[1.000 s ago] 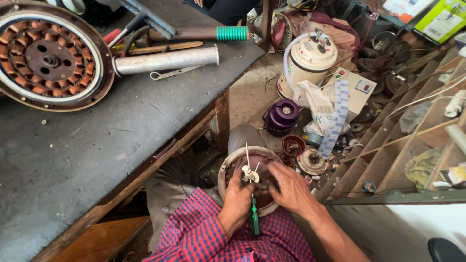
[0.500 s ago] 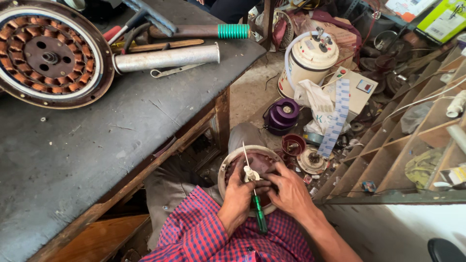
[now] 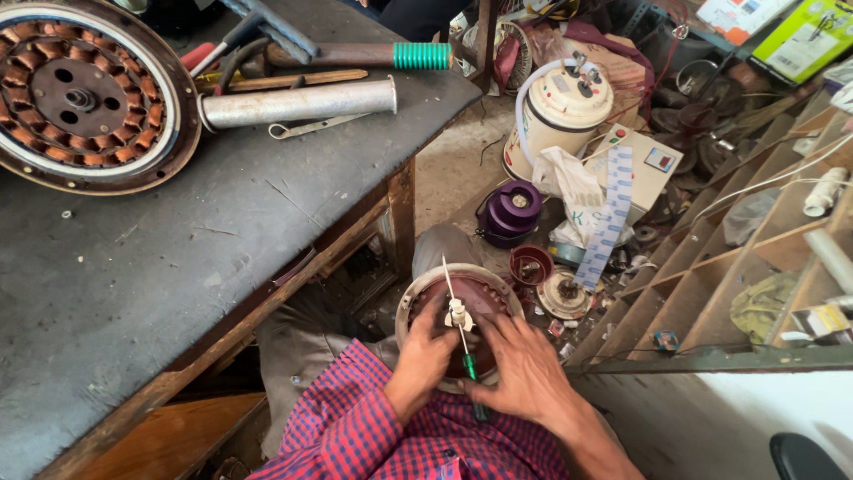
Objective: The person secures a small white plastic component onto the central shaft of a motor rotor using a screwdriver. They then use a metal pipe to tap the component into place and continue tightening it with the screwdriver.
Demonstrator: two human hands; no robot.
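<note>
Screwdriver (image 3: 468,373) lies near-upright across the motor (image 3: 458,307), handle toward the body, tip at the hub. Right hand (image 3: 524,373) grasps its handle; left hand (image 3: 425,360) clasps the motor's rim.

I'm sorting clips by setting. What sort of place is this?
Probably a small motor repair workshop: a wound copper coil ring lies on the workbench, tools beside it, and both hands work on a round motor housing.
</note>
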